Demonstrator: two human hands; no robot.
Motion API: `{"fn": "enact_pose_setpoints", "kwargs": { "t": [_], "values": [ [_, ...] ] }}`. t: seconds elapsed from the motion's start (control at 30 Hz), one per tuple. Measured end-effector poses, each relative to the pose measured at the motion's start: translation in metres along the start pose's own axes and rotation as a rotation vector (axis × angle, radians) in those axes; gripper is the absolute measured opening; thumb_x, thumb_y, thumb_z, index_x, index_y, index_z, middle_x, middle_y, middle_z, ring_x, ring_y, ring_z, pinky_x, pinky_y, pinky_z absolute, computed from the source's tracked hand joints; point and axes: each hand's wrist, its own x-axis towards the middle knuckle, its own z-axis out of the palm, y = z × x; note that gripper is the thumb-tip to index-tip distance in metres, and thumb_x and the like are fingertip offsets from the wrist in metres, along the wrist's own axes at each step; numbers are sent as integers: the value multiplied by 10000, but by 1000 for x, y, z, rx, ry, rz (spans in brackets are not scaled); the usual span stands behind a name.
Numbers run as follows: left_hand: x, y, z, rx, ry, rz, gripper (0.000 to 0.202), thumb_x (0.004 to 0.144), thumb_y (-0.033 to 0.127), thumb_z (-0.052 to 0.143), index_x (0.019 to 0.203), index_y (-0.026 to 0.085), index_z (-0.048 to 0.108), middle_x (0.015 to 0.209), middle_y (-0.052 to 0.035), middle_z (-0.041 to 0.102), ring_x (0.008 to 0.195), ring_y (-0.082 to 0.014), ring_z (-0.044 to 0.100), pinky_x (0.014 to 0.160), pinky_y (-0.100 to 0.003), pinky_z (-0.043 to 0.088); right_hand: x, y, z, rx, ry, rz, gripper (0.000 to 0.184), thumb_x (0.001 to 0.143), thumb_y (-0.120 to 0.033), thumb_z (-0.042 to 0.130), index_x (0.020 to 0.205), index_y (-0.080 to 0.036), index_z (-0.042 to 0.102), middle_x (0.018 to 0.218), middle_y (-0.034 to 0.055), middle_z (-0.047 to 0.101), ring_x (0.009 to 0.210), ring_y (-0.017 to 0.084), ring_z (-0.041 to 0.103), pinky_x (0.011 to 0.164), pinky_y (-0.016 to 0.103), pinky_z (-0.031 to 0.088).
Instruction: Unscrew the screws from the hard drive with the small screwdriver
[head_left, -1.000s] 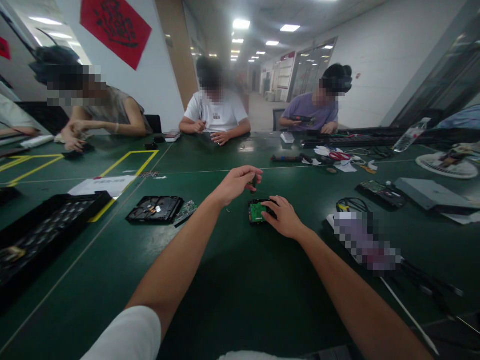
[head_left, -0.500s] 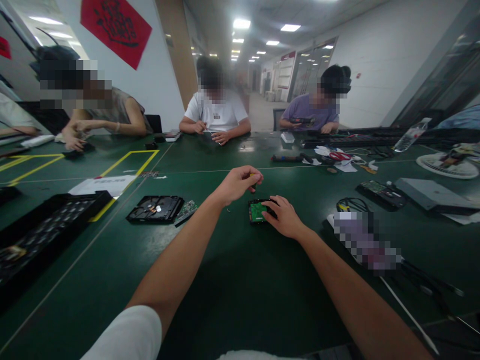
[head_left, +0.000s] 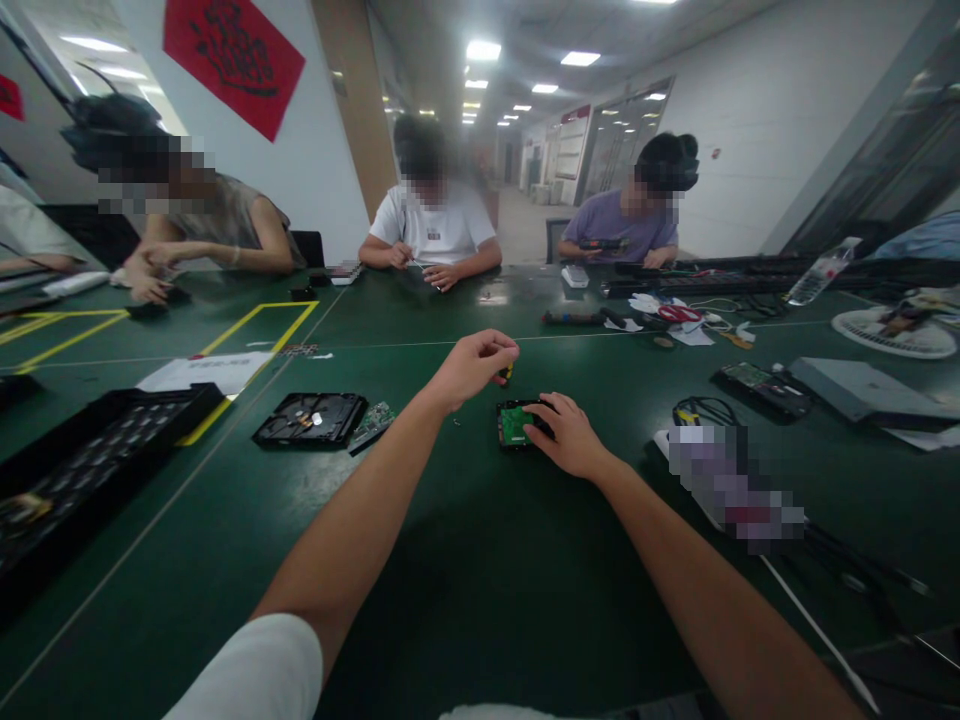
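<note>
A hard drive (head_left: 513,427) lies on the green table (head_left: 480,560) with its green circuit board facing up. My right hand (head_left: 566,432) grips it from the right, its fingers resting over the board and the edge. Just above the drive's far side, my left hand (head_left: 474,368) pinches a short black and yellow screwdriver (head_left: 507,372) between thumb and fingers. Most of its handle is hidden by the hand, and its tip is too small to make out. A tiny screw (head_left: 457,421) lies left of the drive.
To the left are an opened drive casing (head_left: 311,420), a loose circuit board (head_left: 373,425) and a long black tray (head_left: 105,460). On the right lie another hard drive (head_left: 763,388), a grey box (head_left: 874,390) and cables (head_left: 705,410). Several people sit across the table.
My left hand has turned slightly and shifted a little left, and more of the yellow and black screwdriver shows below the fingers. My right hand and the hard drive stay nearly in place.
</note>
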Motion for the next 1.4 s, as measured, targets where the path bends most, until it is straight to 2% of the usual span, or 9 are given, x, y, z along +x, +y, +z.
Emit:
{"fn": "enact_pose_setpoints", "kwargs": {
  "t": [0.2, 0.43, 0.53, 0.63, 0.83, 1.0, 1.07, 1.2, 1.4],
  "values": [
    [-1, 0, 1, 24, -2, 2, 252, 877, 405, 758, 931, 172, 679, 828, -38, 644, 780, -142, 614, 645, -247, 563, 0, 0, -1, 6, 0, 1, 445, 1029, -548, 482, 1404, -341, 606, 1498, 107, 527, 1445, 360, 407, 1132, 624, 382],
    [-2, 5, 0, -156, -107, -67, 242, 955, 315, 636, 1147, 171, 671, 1037, -97, 701, 926, -181, 664, 702, -294, 600, 0, 1, 0, -6, -8, 5, 452, 1029, -551, 479, 1409, -342, 604, 1509, 108, 518, 1450, 367, 402, 1137, 634, 373],
    [-2, 7, 1, -208, -141, -83, 230, 968, 297, 610, 1141, 159, 675, 1089, -118, 702, 983, -199, 674, 738, -319, 609, 0, 1, 0, -13, -9, 1, 448, 1032, -553, 470, 1405, -342, 603, 1507, 101, 520, 1449, 358, 407, 1144, 622, 369],
    [-2, 5, 1, -162, -119, -49, 198, 972, 309, 618, 1064, 144, 677, 1066, -117, 701, 958, -190, 673, 728, -313, 605, 0, 0, 0, -10, -11, 2, 443, 1030, -549, 478, 1396, -339, 612, 1495, 107, 529, 1439, 357, 417, 1139, 618, 375],
    [-2, 1, 3, -85, 24, -53, 255, 867, 307, 785, 921, 144, 596, 912, -96, 714, 787, -151, 663, 672, -288, 582, 0, 0, 0, -4, 14, -6, 435, 1025, -536, 493, 1391, -337, 617, 1481, 112, 540, 1429, 356, 424, 1126, 615, 389],
    [-2, 3, 5, -82, -27, -34, 212, 875, 320, 758, 937, 169, 622, 847, -43, 654, 766, -141, 621, 636, -268, 579, 0, 0, 0, -5, 8, -5, 435, 1022, -545, 497, 1392, -350, 614, 1477, 104, 541, 1430, 358, 424, 1125, 623, 392],
    [-1, 4, 5, -121, -54, -47, 141, 919, 306, 671, 942, 167, 676, 901, -61, 649, 832, -159, 623, 669, -287, 599, 0, 0, 0, -6, 5, 1, 437, 1022, -550, 495, 1394, -353, 614, 1479, 101, 539, 1432, 360, 421, 1128, 627, 390],
    [-1, 6, 3, -235, -104, -80, 170, 930, 259, 586, 943, 153, 718, 1034, -97, 657, 928, -189, 631, 738, -340, 627, 0, 0, 0, -7, 2, -1, 446, 1027, -554, 482, 1402, -346, 605, 1486, 102, 530, 1440, 360, 412, 1131, 634, 386],
    [-1, 6, 4, -137, -9, -79, 165, 913, 308, 675, 898, 144, 658, 927, -88, 672, 841, -169, 638, 673, -307, 605, 0, -1, -2, -4, -9, -3, 443, 1024, -543, 493, 1402, -339, 602, 1488, 107, 527, 1436, 358, 417, 1131, 626, 389]
  ]
}}
